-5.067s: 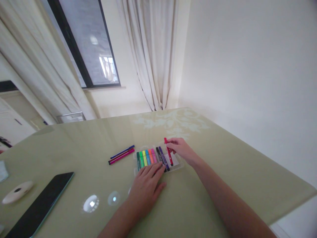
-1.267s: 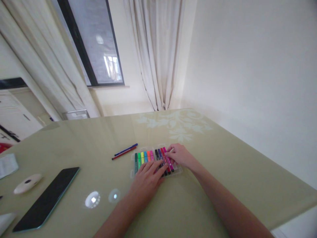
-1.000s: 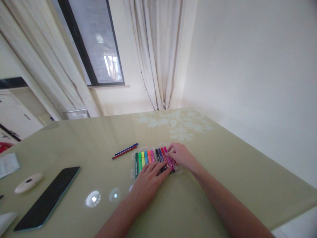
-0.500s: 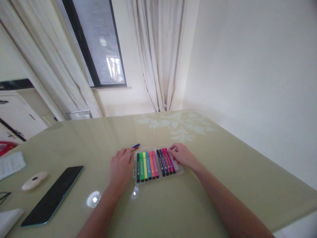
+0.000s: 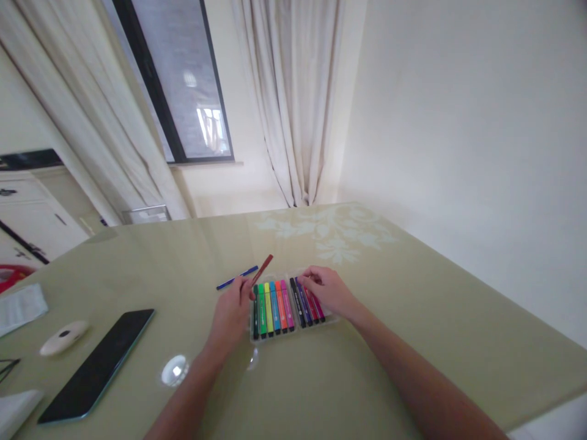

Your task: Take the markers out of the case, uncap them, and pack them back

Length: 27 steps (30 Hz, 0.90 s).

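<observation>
My left hand [image 5: 233,310] pinches a brownish-red marker [image 5: 264,267], which slants up to the right above the table. Just behind that hand a blue marker [image 5: 225,284] lies on the tabletop. In front of me a clear plastic case [image 5: 276,337] lies open with markers in two side-by-side sections. Its left section holds several, among them a yellow marker [image 5: 268,308] and a pink one. The right section has black, purple, red and magenta markers. My right hand [image 5: 329,292] bends over that section, fingers closed at the upper ends of the purple and red markers; the fingertips are partly hidden.
To the left a dark tablet [image 5: 98,363] lies on the table [image 5: 385,373], with a pale oval object [image 5: 64,338] and a white paper or cloth [image 5: 22,308] beyond it. A wall [image 5: 468,153] runs along the right side.
My left hand has picked up the brownish-red marker from beside the blue one and tilted it upward. My right hand has shifted slightly left across the right section's markers.
</observation>
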Available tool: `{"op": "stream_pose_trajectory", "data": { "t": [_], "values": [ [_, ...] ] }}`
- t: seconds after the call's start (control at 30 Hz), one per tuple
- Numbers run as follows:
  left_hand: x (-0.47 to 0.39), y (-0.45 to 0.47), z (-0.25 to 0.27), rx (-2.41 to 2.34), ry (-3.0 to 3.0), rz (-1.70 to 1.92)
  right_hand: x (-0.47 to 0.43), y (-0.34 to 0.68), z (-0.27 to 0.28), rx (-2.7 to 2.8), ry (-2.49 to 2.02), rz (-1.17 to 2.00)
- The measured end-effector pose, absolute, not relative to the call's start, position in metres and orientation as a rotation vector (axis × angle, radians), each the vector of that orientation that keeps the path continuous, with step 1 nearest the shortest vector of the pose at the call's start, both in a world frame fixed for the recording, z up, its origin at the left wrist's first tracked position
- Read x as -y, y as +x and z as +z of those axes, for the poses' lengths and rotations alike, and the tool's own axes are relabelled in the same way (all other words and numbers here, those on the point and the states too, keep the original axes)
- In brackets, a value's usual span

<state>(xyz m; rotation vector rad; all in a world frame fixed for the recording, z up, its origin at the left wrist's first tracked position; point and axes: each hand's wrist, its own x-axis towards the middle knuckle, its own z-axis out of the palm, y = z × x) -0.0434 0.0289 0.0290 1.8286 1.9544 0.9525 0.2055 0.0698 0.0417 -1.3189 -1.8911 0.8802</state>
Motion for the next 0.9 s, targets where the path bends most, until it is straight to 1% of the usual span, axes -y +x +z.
{"op": "stream_pose_trajectory", "data": {
  "t": [0.07, 0.13, 0.27, 0.37, 0.43, 0.53, 0.7, 0.9],
  "values": [
    [-0.019, -0.022, 0.031, -1.752, 1.833, 1.043, -0.063, 0.197, 0.043, 1.843, -1.158, 1.077],
    [-0.009, -0.004, 0.032, -1.617, 1.862, 1.051, -0.056, 0.189, 0.044, 1.76, -1.046, 1.215],
    [0.003, 0.012, 0.028, -1.519, 1.861, 1.06, -0.051, 0.181, 0.045, 1.585, -0.944, 1.326],
    [0.007, 0.014, 0.022, -1.493, 2.032, 1.069, -0.059, 0.191, 0.048, 1.479, -0.987, 1.381],
    [0.01, 0.016, 0.016, -1.457, 2.226, 1.041, -0.068, 0.206, 0.052, 1.472, -1.053, 1.34],
    [0.014, 0.023, 0.011, -1.323, 2.526, 0.862, -0.082, 0.233, 0.054, 1.59, -1.212, 1.261],
    [0.019, 0.031, 0.011, -1.169, 2.758, 0.561, -0.089, 0.249, 0.043, 1.731, -1.431, 1.29],
    [0.021, 0.031, 0.011, -1.18, 2.786, 0.512, -0.084, 0.236, 0.035, 1.904, -1.591, 0.954]
  ]
}}
